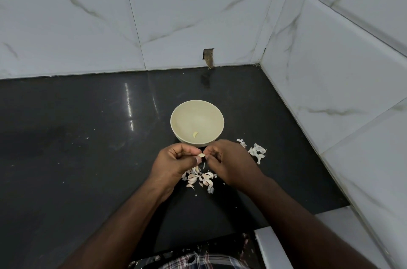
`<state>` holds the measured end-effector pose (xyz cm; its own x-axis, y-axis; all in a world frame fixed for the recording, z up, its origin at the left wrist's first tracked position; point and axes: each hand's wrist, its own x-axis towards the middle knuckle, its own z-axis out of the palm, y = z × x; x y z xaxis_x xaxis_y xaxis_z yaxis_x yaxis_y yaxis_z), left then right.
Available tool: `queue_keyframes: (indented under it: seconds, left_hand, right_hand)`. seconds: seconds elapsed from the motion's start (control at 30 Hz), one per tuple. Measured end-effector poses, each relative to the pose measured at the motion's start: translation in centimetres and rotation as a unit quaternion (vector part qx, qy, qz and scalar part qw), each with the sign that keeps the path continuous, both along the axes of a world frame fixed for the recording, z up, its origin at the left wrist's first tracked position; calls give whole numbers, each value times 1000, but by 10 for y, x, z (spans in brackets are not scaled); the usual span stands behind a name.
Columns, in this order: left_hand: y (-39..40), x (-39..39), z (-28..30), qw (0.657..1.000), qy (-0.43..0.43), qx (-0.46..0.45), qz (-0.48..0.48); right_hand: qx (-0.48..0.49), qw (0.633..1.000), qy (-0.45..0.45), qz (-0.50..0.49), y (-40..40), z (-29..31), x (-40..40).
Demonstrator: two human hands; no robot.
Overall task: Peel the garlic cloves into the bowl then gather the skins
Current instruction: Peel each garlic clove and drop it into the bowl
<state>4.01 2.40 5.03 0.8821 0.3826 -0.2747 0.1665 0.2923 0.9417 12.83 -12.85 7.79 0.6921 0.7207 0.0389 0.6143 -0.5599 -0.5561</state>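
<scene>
The dark tabletop (88, 158) carries a pale bowl (197, 123) with one peeled clove (195, 134) lying inside. Just before the bowl, the left hand (174, 161) and right hand (229, 161) both pinch a garlic clove (201, 155) between fingertips. Loose skins (200, 177) lie beneath the hands, more skins (256, 152) to the right. The clove looks small, firm and slick; its papery skin is probably best caught at the tip. No writing shows.
</scene>
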Motion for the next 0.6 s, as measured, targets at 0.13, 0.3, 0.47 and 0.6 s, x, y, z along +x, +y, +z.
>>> queue_keyframes:
  seconds: [0.13, 0.3, 0.47, 0.6]
  left_hand:
    - [0, 0, 1, 1000, -2, 2, -10]
    - [-1, -1, 3, 1000, -10, -21, -15]
    - [-2, -3, 7, 997, -13, -74, -17]
    - [-3, -4, 8, 992, -12, -129, -4]
  right_hand:
    - [-21, 1000, -20, 7, 0, -2, 0]
    - [10, 1000, -1, -10, -1, -6, 2]
    - [32, 999, 14, -21, -2, -8, 2]
    - [33, 999, 22, -36, -3, -11, 2]
